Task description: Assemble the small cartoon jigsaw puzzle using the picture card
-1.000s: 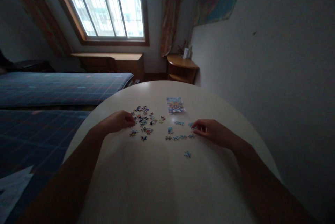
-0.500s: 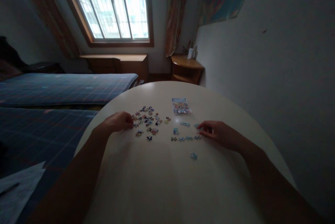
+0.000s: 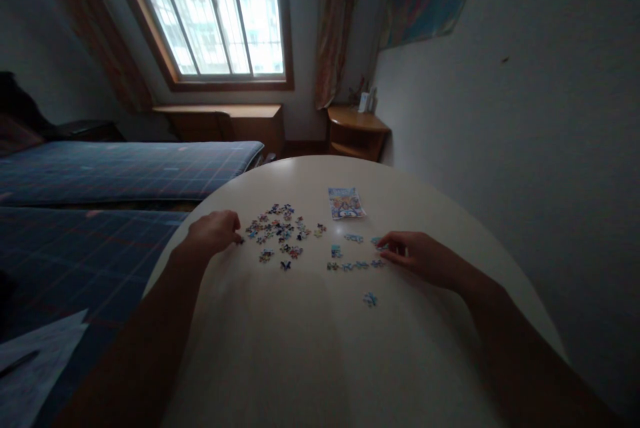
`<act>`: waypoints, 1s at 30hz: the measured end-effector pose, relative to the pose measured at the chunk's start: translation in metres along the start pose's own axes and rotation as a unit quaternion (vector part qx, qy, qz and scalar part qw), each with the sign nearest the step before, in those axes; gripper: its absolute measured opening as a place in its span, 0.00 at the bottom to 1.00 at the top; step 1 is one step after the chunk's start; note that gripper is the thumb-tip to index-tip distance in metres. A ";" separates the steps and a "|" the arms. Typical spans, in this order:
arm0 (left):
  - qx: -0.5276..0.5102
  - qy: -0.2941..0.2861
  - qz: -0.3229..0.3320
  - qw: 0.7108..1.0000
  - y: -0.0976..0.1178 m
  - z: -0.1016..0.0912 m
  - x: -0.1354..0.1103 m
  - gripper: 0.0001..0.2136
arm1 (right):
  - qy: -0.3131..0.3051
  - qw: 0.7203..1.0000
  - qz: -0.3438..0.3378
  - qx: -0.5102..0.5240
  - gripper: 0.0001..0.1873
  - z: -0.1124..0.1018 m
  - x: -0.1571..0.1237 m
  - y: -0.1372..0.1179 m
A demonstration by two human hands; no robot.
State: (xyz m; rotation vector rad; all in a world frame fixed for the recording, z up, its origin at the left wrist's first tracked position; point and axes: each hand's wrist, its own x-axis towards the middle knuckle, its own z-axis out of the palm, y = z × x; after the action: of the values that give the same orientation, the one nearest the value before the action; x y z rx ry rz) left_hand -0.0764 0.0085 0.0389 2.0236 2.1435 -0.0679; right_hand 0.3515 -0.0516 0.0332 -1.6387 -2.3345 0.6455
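At the left edge of a loose pile of puzzle pieces [image 3: 283,231], my left hand [image 3: 215,231] has its fingers curled down with a dark puzzle piece [image 3: 241,240] at the tips. My right hand [image 3: 413,249] rests on the table's right side, thumb and forefinger pinched at a bluish puzzle piece [image 3: 376,241], partly hidden by the fingers. Just below those fingers runs a row of joined pieces [image 3: 354,266]. Left of them are a joined strip [image 3: 354,238] and a small blue-green piece [image 3: 336,251]. Another piece [image 3: 370,299] lies alone nearer me.
A small printed picture sheet [image 3: 347,203] lies beyond the pieces on the round white table [image 3: 300,348]. To the left stand beds with blue plaid mattresses [image 3: 125,168], with paper and a pen [image 3: 20,363] at lower left. A wall [image 3: 525,148] borders the right side.
My left hand has drawn back a little to the left, away from the pile, and a dark piece now shows at its fingertips. My right hand has hardly moved.
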 end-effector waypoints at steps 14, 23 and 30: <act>-0.053 -0.021 0.077 0.995 0.014 0.011 0.002 0.12 | -0.004 1.000 0.004 0.004 0.19 -0.001 0.000 -0.003; -0.057 -0.110 0.129 0.984 0.022 0.008 -0.010 0.10 | -0.010 1.000 0.005 0.001 0.19 -0.002 -0.001 -0.005; -0.068 -0.044 0.128 0.989 0.022 0.013 0.001 0.12 | -0.012 1.000 0.004 -0.001 0.19 -0.002 -0.001 -0.005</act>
State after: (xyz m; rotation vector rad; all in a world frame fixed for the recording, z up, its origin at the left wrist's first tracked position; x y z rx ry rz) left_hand -0.0528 0.0083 0.0279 2.1516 1.7709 0.0253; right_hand 0.3486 -0.0530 0.0372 -1.6524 -2.3472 0.6674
